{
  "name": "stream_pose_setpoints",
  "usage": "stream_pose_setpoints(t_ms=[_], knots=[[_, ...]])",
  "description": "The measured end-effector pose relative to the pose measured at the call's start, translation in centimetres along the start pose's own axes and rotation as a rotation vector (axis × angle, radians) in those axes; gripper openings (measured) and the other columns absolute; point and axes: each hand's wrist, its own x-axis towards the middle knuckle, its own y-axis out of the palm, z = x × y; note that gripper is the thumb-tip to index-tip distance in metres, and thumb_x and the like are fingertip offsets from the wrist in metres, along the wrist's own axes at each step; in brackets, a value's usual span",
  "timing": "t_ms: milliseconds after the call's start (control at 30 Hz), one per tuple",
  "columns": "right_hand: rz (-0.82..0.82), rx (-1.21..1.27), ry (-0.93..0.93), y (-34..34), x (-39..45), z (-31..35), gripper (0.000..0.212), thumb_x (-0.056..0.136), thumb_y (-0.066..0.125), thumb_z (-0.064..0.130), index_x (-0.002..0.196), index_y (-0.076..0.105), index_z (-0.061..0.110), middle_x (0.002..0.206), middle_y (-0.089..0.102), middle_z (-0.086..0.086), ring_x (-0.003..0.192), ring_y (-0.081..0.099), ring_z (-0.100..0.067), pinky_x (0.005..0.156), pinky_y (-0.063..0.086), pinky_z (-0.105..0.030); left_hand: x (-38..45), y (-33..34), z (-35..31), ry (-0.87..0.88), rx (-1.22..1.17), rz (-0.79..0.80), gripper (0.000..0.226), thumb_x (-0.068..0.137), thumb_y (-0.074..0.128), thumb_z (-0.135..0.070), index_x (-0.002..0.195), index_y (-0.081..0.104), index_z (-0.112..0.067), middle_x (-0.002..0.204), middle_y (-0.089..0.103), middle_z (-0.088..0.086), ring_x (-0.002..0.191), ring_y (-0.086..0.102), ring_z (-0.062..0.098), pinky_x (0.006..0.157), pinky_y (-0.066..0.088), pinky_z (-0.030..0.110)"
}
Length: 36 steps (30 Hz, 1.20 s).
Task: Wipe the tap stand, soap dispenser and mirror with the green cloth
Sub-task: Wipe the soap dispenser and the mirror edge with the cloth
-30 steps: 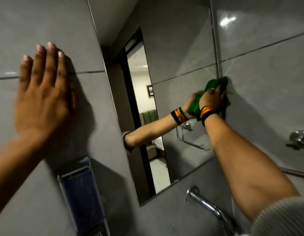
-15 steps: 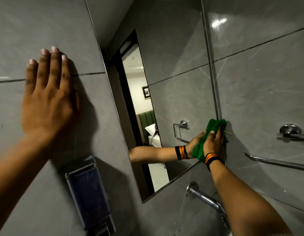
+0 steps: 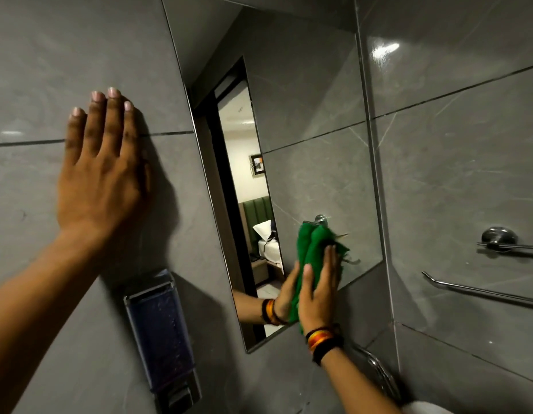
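A frameless mirror (image 3: 313,150) is set in the grey tiled wall. My right hand (image 3: 319,291) presses the green cloth (image 3: 314,249) flat against the mirror's lower part, near its bottom edge; its reflection meets it in the glass. My left hand (image 3: 101,177) lies flat on the wall tile left of the mirror, fingers apart, holding nothing. Below that hand, a blue soap dispenser (image 3: 162,345) is fixed to the wall. Part of the chrome tap (image 3: 378,372) shows below the mirror, behind my right forearm.
On the right-hand wall are a chrome towel holder (image 3: 498,237) and a thin chrome rail (image 3: 480,291). A white edge (image 3: 423,409) shows at the bottom right. The mirror reflects a doorway and a room with a bed.
My right hand has slid the cloth down the mirror's right edge, then left along the lower part. The left hand has stayed on the wall. The view has tilted.
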Motion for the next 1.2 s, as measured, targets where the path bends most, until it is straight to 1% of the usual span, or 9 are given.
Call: stream_pose_setpoints(t_ms=[100, 267, 500, 633, 767, 833, 933, 1033, 1200], knots=[[0.105, -0.001, -0.126, 1.2, -6.1, 3.2, 0.061, 0.103, 0.032, 0.052, 0.159, 0.014, 0.034, 0.168, 0.011, 0.013, 0.157, 0.01, -0.014, 0.126, 0.015, -0.041, 0.1, 0.2, 0.6, 0.018, 0.024, -0.02, 0.07, 0.106, 0.01, -0.044, 0.166, -0.002, -0.01, 0.176, -0.005, 0.012, 0.162, -0.009, 0.026, 0.131, 0.002, 0.052], [0.239, -0.075, -0.201, 2.8, -12.7, 6.4, 0.061, 0.103, 0.027, 0.056, 0.159, 0.009, 0.036, 0.169, 0.01, 0.01, 0.157, 0.005, -0.017, 0.124, 0.016, -0.049, -0.1, -0.4, 0.1, 0.02, 0.036, 0.01, 0.069, 0.107, 0.01, -0.042, 0.166, -0.002, -0.008, 0.175, -0.005, 0.013, 0.162, -0.009, 0.027, 0.131, 0.003, 0.052], [0.218, -0.045, -0.23, 2.2, -12.2, 7.1, 0.061, 0.103, 0.034, 0.049, 0.159, 0.015, 0.034, 0.168, 0.019, 0.007, 0.157, 0.012, -0.019, 0.119, 0.019, -0.049, -0.2, -1.6, -0.5, 0.021, 0.01, 0.019, 0.07, 0.104, 0.014, -0.038, 0.164, 0.006, -0.002, 0.174, 0.001, 0.019, 0.162, -0.002, 0.032, 0.131, 0.004, 0.053], [0.176, 0.07, -0.158, 2.4, -11.3, 8.4, 0.055, 0.103, 0.036, 0.041, 0.155, 0.017, 0.046, 0.166, 0.019, 0.019, 0.156, 0.012, -0.01, 0.121, 0.021, -0.049, -0.3, -2.1, -0.8, 0.03, 0.025, 0.031, 0.069, 0.104, 0.018, -0.034, 0.163, 0.008, -0.001, 0.173, 0.003, 0.02, 0.161, 0.0, 0.033, 0.131, 0.003, 0.051], [0.173, 0.286, -0.024, 3.0, -7.5, 12.9, 0.052, 0.105, 0.034, 0.041, 0.151, 0.016, 0.055, 0.166, 0.013, 0.023, 0.154, 0.014, -0.003, 0.12, 0.036, -0.048, 0.0, -2.4, -0.9, 0.015, 0.056, 0.069, 0.068, 0.104, 0.021, -0.03, 0.164, 0.006, -0.002, 0.173, 0.0, 0.019, 0.161, -0.003, 0.031, 0.132, 0.001, 0.05], [0.118, 0.344, -0.093, 3.2, -4.5, 16.4, 0.053, 0.105, 0.035, 0.039, 0.153, 0.017, 0.049, 0.167, 0.014, 0.017, 0.155, 0.015, -0.006, 0.121, 0.035, -0.046, 0.1, -2.9, -0.9, 0.015, 0.047, 0.103, 0.068, 0.103, 0.022, -0.03, 0.163, 0.006, -0.002, 0.173, 0.0, 0.02, 0.161, -0.002, 0.031, 0.132, 0.001, 0.05], [0.028, 0.359, -0.252, 4.0, 0.5, 21.9, 0.054, 0.105, 0.043, 0.021, 0.156, 0.026, 0.024, 0.168, 0.019, 0.001, 0.156, 0.017, -0.015, 0.123, 0.03, -0.047, 0.2, -4.1, -0.6, -0.042, 0.005, 0.128, 0.069, 0.104, 0.023, -0.032, 0.164, 0.005, -0.003, 0.173, -0.001, 0.019, 0.161, -0.004, 0.03, 0.132, -0.001, 0.048], [-0.015, 0.307, -0.353, 4.7, 4.6, 28.1, 0.053, 0.103, 0.047, 0.014, 0.153, 0.033, 0.005, 0.164, 0.028, -0.01, 0.155, 0.021, -0.025, 0.122, 0.027, -0.051, -0.1, -6.0, 0.4, -0.142, 0.011, 0.082, 0.068, 0.105, 0.023, -0.032, 0.164, 0.005, -0.003, 0.173, -0.001, 0.019, 0.161, -0.004, 0.031, 0.132, 0.0, 0.047], [0.038, 0.172, -0.505, 5.5, 5.9, 37.8, 0.054, 0.103, 0.046, 0.014, 0.154, 0.031, 0.007, 0.165, 0.026, -0.011, 0.155, 0.018, -0.03, 0.125, 0.018, -0.052, -1.2, -10.6, 3.4, -0.131, 0.106, 0.015, 0.064, 0.108, 0.031, -0.024, 0.164, 0.008, -0.002, 0.174, 0.003, 0.019, 0.161, 0.0, 0.032, 0.132, 0.006, 0.05]])
